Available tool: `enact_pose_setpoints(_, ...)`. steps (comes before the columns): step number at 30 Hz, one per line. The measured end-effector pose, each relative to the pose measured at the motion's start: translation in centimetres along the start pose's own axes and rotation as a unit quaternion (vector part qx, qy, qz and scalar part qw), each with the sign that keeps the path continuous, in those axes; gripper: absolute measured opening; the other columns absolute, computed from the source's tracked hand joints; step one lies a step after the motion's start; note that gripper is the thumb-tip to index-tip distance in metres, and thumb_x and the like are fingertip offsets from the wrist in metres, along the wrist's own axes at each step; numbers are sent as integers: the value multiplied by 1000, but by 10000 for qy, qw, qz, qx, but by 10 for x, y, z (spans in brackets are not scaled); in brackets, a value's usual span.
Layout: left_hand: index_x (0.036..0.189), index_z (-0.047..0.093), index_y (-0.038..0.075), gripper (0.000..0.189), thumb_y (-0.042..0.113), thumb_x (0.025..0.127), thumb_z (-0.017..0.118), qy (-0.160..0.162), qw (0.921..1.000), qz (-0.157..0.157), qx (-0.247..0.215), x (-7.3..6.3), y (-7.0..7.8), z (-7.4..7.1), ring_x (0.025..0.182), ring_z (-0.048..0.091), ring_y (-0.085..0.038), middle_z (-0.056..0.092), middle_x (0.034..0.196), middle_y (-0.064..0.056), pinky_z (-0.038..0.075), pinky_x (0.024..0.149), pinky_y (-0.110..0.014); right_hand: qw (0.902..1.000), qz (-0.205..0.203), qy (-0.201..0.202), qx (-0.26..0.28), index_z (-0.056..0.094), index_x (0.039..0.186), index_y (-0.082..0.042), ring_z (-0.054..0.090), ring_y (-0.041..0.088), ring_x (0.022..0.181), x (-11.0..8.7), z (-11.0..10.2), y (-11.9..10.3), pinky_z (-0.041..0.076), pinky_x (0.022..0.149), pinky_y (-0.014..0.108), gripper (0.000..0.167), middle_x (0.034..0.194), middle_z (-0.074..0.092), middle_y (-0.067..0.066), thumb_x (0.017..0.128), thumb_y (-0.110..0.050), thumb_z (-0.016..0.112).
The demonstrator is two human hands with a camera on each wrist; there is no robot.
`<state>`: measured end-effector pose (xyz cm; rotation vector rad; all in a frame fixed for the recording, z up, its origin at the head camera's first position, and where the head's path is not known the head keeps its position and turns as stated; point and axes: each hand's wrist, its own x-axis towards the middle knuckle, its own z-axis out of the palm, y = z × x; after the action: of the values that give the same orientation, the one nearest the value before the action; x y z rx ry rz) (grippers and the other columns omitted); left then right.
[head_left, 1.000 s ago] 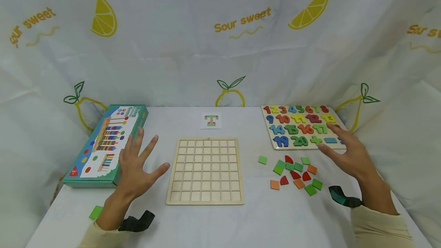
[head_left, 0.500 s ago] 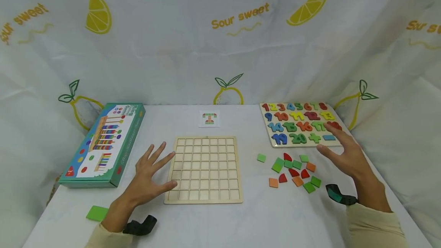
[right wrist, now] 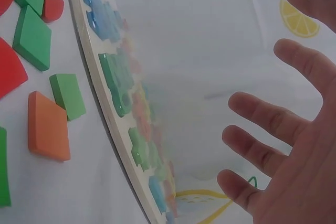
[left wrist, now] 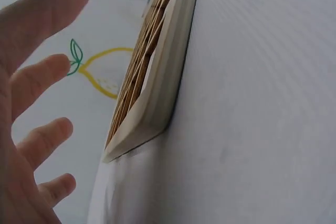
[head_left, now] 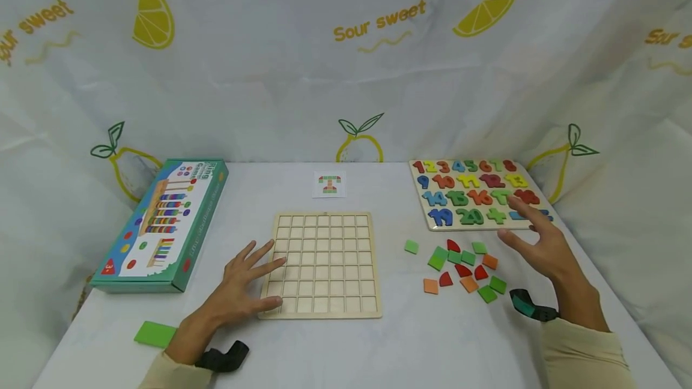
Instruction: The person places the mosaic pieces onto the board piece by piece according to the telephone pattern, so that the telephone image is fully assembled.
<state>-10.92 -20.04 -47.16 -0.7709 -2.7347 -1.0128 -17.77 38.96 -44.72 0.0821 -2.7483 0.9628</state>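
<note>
My left hand (head_left: 238, 290), fingers spread, reaches over the left edge of a pale wooden grid board (head_left: 322, 266). In the left wrist view the fingers stand apart from the board's raised edge (left wrist: 152, 114) and hold nothing. My right hand (head_left: 543, 245) hovers, fingers apart, over the near right corner of a number puzzle board (head_left: 476, 197). Left of it lie loose wooden pieces: green squares such as one tile (head_left: 487, 294), orange squares (head_left: 430, 286) and red quarter-round pieces (head_left: 453, 246). The right wrist view shows an orange tile (right wrist: 48, 127) beside the puzzle's edge.
A teal-edged game box (head_left: 162, 227) lies at the left. Near my left wrist is a green rectangle (head_left: 155, 334). A small card (head_left: 330, 185) with a T-like pattern of coloured shapes lies behind the grid board. A white printed curtain (head_left: 259, 77) closes off the back.
My left hand has moved right and toward me, from beside the game box to over the grid board's left edge. The green rectangle is now more exposed. My right hand has hardly moved.
</note>
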Motion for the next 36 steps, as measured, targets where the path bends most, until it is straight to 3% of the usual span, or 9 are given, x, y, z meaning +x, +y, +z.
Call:
enact_pose_setpoints(5, 130, 64, 19, 63, 42, 73, 80, -96, 9999, -33, 37, 0, -1, 11, 136, 18, -49, 36, 150, -13, 11, 96, -71, 9997, 185, -40, 126, 28, 154, -30, 24, 44, 135, -7, -7, -26, 24, 101, 66, 76, 156, 25, 14, 89, -37, 68)
enact_pose_setpoints(9, 127, 67, 21, 60, 47, 73, 79, -217, 9996, -98, 116, -2, -1, 17, 137, 17, -48, 36, 151, -11, 8, 98, -69, 9995, 186, -94, 249, 28, 154, -22, 28, 46, 132, -13, -10, -35, 25, 98, 67, 74, 153, 29, 20, 91, -35, 66)
enact_pose_setpoints(18, 120, 71, 22, 55, 54, 75, 75, -333, 9981, -141, 508, -4, -2, 22, 136, 21, -47, 40, 148, -11, 10, 99, -68, 9991, 4, 28, 428, 34, 151, -16, 37, 44, 122, -22, 2, -25, 33, 90, 65, 69, 140, 44, 26, 91, -25, 66)
enact_pose_setpoints(26, 118, 72, 21, 56, 54, 74, 76, -280, 9966, -196, 746, -6, -3, 15, 135, 24, -48, 42, 147, -13, 12, 99, -68, 9975, -113, -224, 664, 49, 139, 0, 40, 42, 118, -17, 14, -26, 34, 89, 64, 57, 134, 49, 26, 91, -22, 68)
enact_pose_setpoints(32, 120, 71, 22, 57, 56, 74, 75, -284, 9963, -231, 783, -6, -3, 16, 136, 23, -47, 40, 148, -13, 11, 100, -67, 9963, -329, -475, 642, 61, 124, 3, 43, 36, 113, -16, 21, -19, 36, 89, 54, 41, 125, 55, 24, 89, -17, 69)
enact_pose_setpoints(36, 120, 71, 22, 56, 56, 75, 74, -323, 9962, -255, 770, -6, -2, 16, 136, 22, -48, 39, 148, -15, 11, 100, -67, 9946, -245, -768, 659, 61, 121, 4, 40, 40, 119, -19, 23, -13, 35, 95, 60, 40, 126, 53, 25, 88, -16, 71)
